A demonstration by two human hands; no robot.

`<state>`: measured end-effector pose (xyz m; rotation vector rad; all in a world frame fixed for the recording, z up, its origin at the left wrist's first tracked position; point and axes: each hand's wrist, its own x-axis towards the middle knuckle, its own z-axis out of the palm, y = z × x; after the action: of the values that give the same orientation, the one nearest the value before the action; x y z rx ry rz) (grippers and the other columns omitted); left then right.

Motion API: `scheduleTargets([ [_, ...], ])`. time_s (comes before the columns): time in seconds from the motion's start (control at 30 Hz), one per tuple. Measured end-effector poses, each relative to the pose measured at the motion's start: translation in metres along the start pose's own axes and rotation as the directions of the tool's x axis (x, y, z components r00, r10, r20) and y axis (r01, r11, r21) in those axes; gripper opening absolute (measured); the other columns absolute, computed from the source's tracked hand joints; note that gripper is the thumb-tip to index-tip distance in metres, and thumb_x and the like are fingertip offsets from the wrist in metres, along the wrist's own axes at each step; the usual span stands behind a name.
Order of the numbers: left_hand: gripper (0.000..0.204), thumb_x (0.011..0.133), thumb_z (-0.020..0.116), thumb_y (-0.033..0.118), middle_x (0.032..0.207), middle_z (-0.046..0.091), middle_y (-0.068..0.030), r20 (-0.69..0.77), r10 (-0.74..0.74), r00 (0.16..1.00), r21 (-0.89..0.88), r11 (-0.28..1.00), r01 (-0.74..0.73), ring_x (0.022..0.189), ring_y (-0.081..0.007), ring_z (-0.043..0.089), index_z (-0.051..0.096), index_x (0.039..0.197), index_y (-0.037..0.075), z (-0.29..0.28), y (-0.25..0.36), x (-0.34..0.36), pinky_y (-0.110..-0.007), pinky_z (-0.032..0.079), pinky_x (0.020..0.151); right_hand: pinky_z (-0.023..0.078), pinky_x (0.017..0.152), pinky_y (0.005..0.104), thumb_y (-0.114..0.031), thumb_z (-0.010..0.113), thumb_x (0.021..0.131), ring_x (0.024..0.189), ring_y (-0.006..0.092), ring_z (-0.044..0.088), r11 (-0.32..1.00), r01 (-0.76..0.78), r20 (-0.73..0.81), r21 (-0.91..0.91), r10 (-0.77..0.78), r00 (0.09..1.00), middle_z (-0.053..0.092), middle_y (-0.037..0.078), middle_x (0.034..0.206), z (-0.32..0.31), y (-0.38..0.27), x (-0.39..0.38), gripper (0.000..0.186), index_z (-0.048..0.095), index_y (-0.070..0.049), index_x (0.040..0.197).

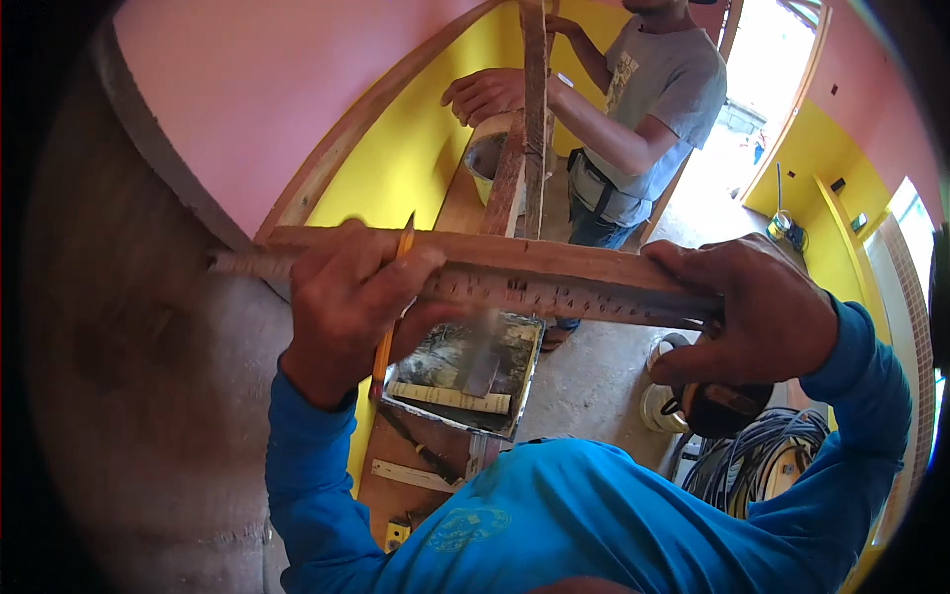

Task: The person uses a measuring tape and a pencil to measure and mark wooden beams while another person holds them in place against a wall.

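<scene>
A long wooden batten [554, 259] runs level across the middle of the view, with a worn metal ruler [564, 297] pressed along its near face. My left hand [351, 297] grips the batten and ruler near their left end and holds an orange pencil [393, 297] upright between the fingers. My right hand [762, 307] clamps the right end of the batten and ruler. Both of my sleeves are blue.
Another person in a grey shirt [653, 89] stands beyond, a hand [485, 94] on an upright wooden post [534, 109] beside a pale bucket [487, 156]. Below lie a dirty mortar tray [465, 371], coiled cable [762, 460] and a rough grey wall [139, 376] at left.
</scene>
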<state>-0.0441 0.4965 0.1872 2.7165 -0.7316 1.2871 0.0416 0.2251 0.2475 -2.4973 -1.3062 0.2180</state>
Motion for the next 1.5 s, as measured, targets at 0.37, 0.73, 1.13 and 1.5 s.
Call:
scheduleTargets([
  [0.37,0.006,0.059,0.055,0.015,0.055,0.045,-0.0036,0.41,-0.136,0.902,0.313,0.95,0.001,0.054,-0.0171,0.049,0.051,0.058,0.01,-0.033,0.069,-0.023,-0.031,0.037,0.045,0.043,0.064,0.0331,-0.014,0.066,0.064,0.066,0.0308,0.056,0.978,0.189,0.008,-0.087,-0.189,0.982,0.055,0.021,0.073,0.004,0.01,0.006,0.053,0.046,0.002,0.11],
  [0.73,0.008,0.058,0.058,0.015,0.057,0.055,-0.0095,0.69,-0.526,0.498,0.593,0.805,0.028,0.058,-0.0244,0.056,0.057,0.053,0.009,-0.07,0.08,-0.15,-0.035,0.043,0.054,0.047,0.07,0.0283,-0.019,0.045,0.083,0.077,0.0197,0.059,0.879,0.4,-0.074,-0.26,-0.431,0.899,0.059,0.013,0.092,0.012,0.06,0.023,0.037,0.042,-0.006,0.118],
  [1.13,0.025,0.058,0.069,0.033,0.065,0.058,-0.0118,0.345,-0.922,-0.178,0.884,0.255,0.392,0.062,-0.0281,0.056,0.061,0.061,0.01,-0.109,0.16,-0.339,-0.042,0.041,0.057,0.045,0.053,0.0276,0.001,0.059,0.062,0.058,0.0215,0.059,0.71,0.687,-0.252,-0.153,-0.701,0.667,0.058,0.019,0.07,0.027,0.04,0.028,0.041,0.049,0.009,0.101],
  [1.5,0.029,0.063,0.068,0.018,0.08,0.057,-0.0155,-0.07,-0.906,0.417,0.337,0.372,0.865,0.078,-0.0278,0.056,0.055,0.081,0.0,-0.027,0.133,-0.186,-0.031,0.045,0.063,0.048,0.058,0.0327,-0.023,0.059,0.066,0.069,0.03,0.058,0.519,0.84,-0.41,-0.16,-0.809,0.422,0.054,0.023,0.086,0.033,0.045,0.051,0.04,0.052,0.004,0.095],
])
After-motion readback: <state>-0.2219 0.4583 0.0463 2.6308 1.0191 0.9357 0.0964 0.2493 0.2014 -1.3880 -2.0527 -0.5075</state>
